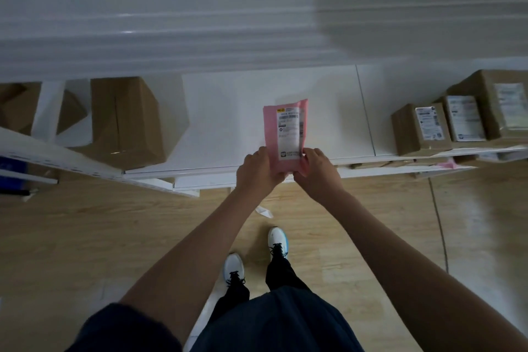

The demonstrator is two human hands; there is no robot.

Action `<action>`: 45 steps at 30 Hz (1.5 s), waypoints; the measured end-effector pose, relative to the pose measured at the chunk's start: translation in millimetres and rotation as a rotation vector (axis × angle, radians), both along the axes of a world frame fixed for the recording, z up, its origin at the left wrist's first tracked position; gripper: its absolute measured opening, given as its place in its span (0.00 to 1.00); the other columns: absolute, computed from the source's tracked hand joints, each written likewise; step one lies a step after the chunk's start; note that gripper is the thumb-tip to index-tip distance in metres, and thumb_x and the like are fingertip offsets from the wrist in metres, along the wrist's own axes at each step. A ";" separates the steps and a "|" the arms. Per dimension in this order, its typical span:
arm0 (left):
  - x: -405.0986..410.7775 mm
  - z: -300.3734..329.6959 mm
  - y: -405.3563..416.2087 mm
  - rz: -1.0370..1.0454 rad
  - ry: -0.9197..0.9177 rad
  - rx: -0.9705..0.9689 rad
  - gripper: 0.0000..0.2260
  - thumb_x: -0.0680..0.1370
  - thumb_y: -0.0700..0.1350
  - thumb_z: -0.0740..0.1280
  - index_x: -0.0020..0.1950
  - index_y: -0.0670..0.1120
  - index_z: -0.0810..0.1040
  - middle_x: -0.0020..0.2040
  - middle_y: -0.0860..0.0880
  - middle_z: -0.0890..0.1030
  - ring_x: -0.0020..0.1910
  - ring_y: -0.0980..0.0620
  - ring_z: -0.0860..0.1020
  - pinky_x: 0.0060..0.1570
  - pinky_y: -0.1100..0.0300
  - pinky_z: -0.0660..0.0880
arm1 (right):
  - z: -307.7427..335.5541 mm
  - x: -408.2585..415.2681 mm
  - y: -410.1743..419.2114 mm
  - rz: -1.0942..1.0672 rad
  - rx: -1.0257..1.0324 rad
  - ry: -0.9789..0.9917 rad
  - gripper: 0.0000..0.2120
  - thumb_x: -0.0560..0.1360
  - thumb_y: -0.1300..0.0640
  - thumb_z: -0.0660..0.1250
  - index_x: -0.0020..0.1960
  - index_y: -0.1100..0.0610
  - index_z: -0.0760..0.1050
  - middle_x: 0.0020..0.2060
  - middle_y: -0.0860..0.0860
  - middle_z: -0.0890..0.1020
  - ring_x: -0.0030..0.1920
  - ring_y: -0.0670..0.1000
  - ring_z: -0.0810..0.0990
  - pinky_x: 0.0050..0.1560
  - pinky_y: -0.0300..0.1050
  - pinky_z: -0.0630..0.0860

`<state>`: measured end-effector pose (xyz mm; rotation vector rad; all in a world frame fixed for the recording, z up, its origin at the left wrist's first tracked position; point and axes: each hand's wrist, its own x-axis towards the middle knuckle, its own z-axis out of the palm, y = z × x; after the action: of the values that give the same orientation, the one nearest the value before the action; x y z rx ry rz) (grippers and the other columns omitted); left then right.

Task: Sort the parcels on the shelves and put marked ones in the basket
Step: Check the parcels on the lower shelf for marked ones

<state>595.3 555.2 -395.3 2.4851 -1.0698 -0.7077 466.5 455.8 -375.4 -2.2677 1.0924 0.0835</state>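
Nearest, two white shoes (257, 254) are seen on the wooden floor (85, 237), with a small scrap of white paper (264, 211) lying just beyond them. Above the front edge of the shelf, a pink parcel (285, 134) is held upright, its white label turned to the camera. Its lower left edge is gripped by the left hand (255, 170) and its lower right edge by the right hand (317, 171); the fingers of both are curled round the soft mailer, clamped on it.

The parcel is judged to be under inspection for a mark; whether one is present cannot be told, as the label print is too small to read. No basket is in view, so it cannot be told whether any marked parcel has been put away. Much of the sorting is judged to be left.

Beyond the hands, a bare stretch of the white shelf (243, 111) is seen. At the left a large brown box (125, 120) stands on it, with more cardboard partly hidden further left. At the right three labelled boxes (423, 128) stand touching in a row, not yet handled. On a lower shelf at the right, another pink parcel (447, 165) peeps out. Nothing is seen between the hands and the shelf.
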 end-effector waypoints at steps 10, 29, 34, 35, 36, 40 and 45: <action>-63.2 -23.0 -108.0 0.007 0.039 0.077 0.26 0.78 0.55 0.70 0.67 0.41 0.68 0.60 0.43 0.78 0.59 0.41 0.75 0.47 0.50 0.73 | -31.6 -27.2 -84.0 -0.197 -0.041 0.183 0.19 0.74 0.54 0.69 0.62 0.59 0.72 0.54 0.56 0.78 0.55 0.59 0.77 0.55 0.58 0.76; 37.7 -4.5 16.7 0.078 0.096 0.038 0.22 0.81 0.53 0.64 0.72 0.46 0.69 0.66 0.46 0.75 0.66 0.45 0.72 0.59 0.48 0.74 | -9.4 17.0 -38.6 -0.173 -0.201 0.149 0.38 0.69 0.55 0.76 0.74 0.55 0.61 0.66 0.58 0.69 0.64 0.59 0.70 0.65 0.57 0.70; 89.5 13.4 109.4 0.176 -0.046 0.072 0.20 0.81 0.52 0.63 0.72 0.47 0.69 0.66 0.47 0.75 0.65 0.46 0.73 0.56 0.48 0.76 | 4.0 67.7 18.1 -0.027 -0.130 0.060 0.33 0.70 0.55 0.74 0.72 0.54 0.66 0.67 0.56 0.70 0.66 0.60 0.69 0.65 0.57 0.70; 98.7 17.4 125.9 0.200 -0.064 0.077 0.20 0.81 0.52 0.63 0.72 0.47 0.69 0.66 0.47 0.75 0.65 0.46 0.72 0.57 0.48 0.76 | 5.7 79.9 28.8 0.011 -0.102 0.044 0.32 0.71 0.56 0.73 0.72 0.54 0.66 0.67 0.55 0.71 0.67 0.59 0.69 0.65 0.57 0.71; 107.0 21.7 141.0 0.227 -0.079 0.072 0.20 0.81 0.51 0.63 0.73 0.47 0.69 0.67 0.47 0.75 0.65 0.46 0.72 0.57 0.48 0.75 | 7.3 92.1 39.0 0.047 -0.077 0.026 0.32 0.71 0.56 0.73 0.72 0.54 0.67 0.67 0.55 0.71 0.67 0.59 0.70 0.65 0.57 0.71; 131.6 33.7 186.9 0.328 -0.115 0.028 0.18 0.81 0.50 0.64 0.70 0.46 0.71 0.64 0.45 0.76 0.63 0.44 0.73 0.56 0.47 0.75 | 14.6 137.2 76.9 0.156 -0.025 -0.015 0.32 0.71 0.55 0.73 0.72 0.53 0.67 0.65 0.53 0.74 0.65 0.56 0.71 0.62 0.52 0.72; 149.1 40.1 224.2 0.396 -0.141 -0.012 0.18 0.80 0.49 0.65 0.69 0.47 0.72 0.63 0.47 0.76 0.63 0.45 0.74 0.55 0.48 0.75 | 25.6 176.9 123.4 0.226 -0.013 -0.052 0.31 0.72 0.54 0.72 0.73 0.50 0.66 0.65 0.49 0.73 0.66 0.52 0.70 0.57 0.48 0.71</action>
<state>744.4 779.4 -355.2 2.6524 -0.5886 -0.4115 643.4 579.3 -349.7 -2.3839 0.8088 0.1091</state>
